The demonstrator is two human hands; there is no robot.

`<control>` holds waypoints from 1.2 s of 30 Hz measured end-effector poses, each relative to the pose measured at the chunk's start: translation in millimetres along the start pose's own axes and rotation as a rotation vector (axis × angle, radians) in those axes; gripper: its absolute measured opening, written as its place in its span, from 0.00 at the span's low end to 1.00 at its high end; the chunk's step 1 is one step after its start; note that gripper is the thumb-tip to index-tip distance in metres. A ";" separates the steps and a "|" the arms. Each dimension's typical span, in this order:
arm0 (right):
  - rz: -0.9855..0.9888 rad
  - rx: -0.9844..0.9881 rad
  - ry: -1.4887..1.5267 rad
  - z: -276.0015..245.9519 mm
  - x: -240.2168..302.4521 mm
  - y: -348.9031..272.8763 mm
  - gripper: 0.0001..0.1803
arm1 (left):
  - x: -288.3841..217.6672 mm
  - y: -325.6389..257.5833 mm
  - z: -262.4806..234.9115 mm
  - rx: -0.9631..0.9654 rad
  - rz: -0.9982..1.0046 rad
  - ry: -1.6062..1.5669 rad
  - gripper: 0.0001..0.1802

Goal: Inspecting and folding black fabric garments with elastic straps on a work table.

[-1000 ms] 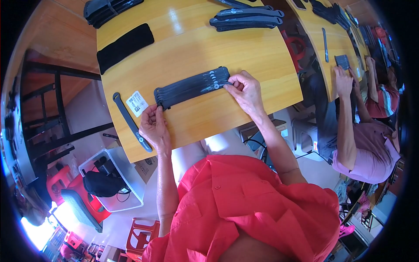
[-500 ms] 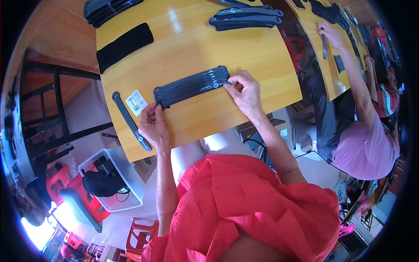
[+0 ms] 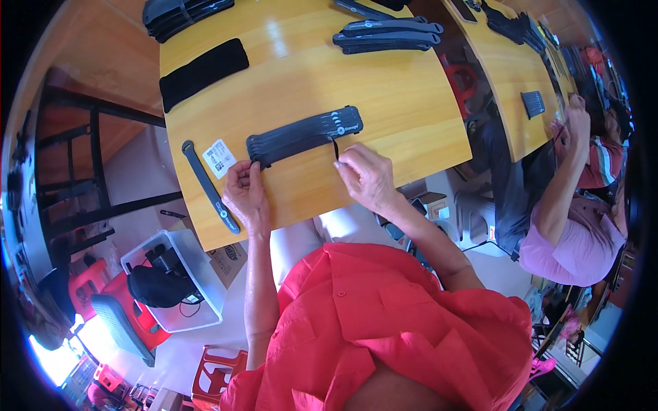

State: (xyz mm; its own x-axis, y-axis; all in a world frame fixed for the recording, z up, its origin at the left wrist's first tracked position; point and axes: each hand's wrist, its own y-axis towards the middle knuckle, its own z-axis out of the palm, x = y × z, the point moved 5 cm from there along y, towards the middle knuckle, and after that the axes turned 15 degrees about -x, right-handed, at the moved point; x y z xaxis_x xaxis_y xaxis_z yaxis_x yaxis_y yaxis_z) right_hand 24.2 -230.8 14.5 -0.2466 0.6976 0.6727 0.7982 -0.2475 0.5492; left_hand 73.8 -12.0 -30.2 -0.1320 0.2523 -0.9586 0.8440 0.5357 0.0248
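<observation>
A fanned row of dark grey straps (image 3: 305, 133), with pale printing at its right end, lies on the wooden table before me. At its lower left corner, my left hand (image 3: 245, 194) pinches the strap ends between thumb and fingers. My right hand (image 3: 367, 175), fingers closed, is below the right part of the row. From its fingertips a narrow black strip (image 3: 336, 147) runs up to the row's lower edge; whether it is one strap's end cannot be seen. A single dark strap (image 3: 209, 188) with a slotted end lies left of my left hand, beside a white printed label (image 3: 220, 157).
A black cloth pouch (image 3: 205, 74) lies at the table's far left, beyond it a strap bundle (image 3: 181, 17). More straps (image 3: 387, 35) are stacked at the far right. A clear bin (image 3: 175, 281) stands on the floor at left. A person in pink (image 3: 572, 236) sits at another table (image 3: 507, 89).
My right hand has moved left and nearer me from the row's right end, drawing the black strip downward. My left hand keeps its place. The co-worker's arm has drawn back from their table.
</observation>
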 end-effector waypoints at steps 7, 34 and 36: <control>-0.069 -0.016 0.037 13.8 16.7 1.2 0.08 | -0.3 0.0 0.8 0.002 -0.009 0.017 0.04; -0.126 0.050 0.173 52.9 77.4 2.0 0.07 | 1.4 5.3 -1.1 0.039 0.051 0.014 0.04; -0.146 0.063 0.181 61.2 81.1 -2.0 0.07 | 1.2 5.0 -0.6 0.022 0.088 0.004 0.04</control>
State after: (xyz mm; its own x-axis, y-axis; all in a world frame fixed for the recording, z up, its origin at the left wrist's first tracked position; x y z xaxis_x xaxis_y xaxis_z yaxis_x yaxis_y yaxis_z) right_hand 36.2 -132.6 37.6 -0.4521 0.5900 0.6690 0.7778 -0.1064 0.6195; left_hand 77.5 -8.6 -31.1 -0.0592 0.3009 -0.9518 0.8635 0.4939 0.1024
